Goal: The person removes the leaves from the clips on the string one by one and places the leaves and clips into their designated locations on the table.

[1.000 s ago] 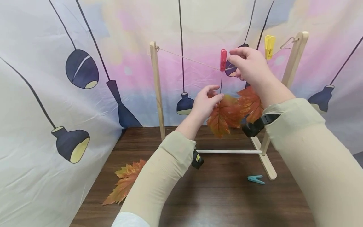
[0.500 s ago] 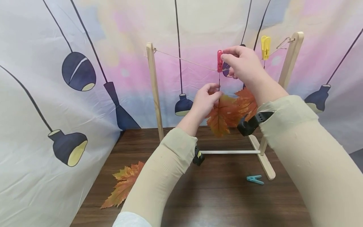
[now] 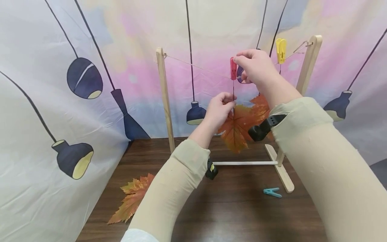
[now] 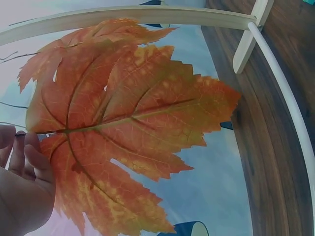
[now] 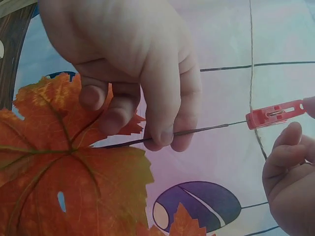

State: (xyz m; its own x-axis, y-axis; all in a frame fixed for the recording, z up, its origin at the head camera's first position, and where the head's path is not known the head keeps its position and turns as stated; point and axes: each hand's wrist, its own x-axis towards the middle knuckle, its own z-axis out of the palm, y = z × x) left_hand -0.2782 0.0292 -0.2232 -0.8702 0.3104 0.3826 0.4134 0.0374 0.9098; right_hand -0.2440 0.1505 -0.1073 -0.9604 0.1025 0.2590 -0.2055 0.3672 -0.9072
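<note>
Orange maple leaf (image 3: pixel 237 134) hangs mid-view beneath the sagging cord (image 3: pixel 196 66), its stem (image 5: pixel 206 128) running up to the red clothespin (image 3: pixel 232 72). From the left, the loose leaf (image 3: pixel 133 198) lies on the tabletop (image 3: pixel 229 208) as it did a second ago, partly hidden by the left sleeve (image 3: pixel 172 188). The left hand (image 3: pixel 217 111) keeps its narrow pinch on the stem, just above the blade. The right hand (image 3: pixel 257 69) differs most: its fingertips were just beside the red clothespin and now pinch its upper end. Behind it, the second leaf (image 3: pixel 259 104) still hangs; the teal clothespin (image 3: pixel 271 192) and yellow clothespin (image 3: pixel 280 52) keep their places. As for direction, the loose leaf's visible tip points near-left; the maple leaf's long axis runs nearly vertical, stem up, tip down and slightly right. The red clothespin stands upright in line with the stem, gripping end down; the yellow one is upright too, while the teal one lies with its spread ends pointing right.
</note>
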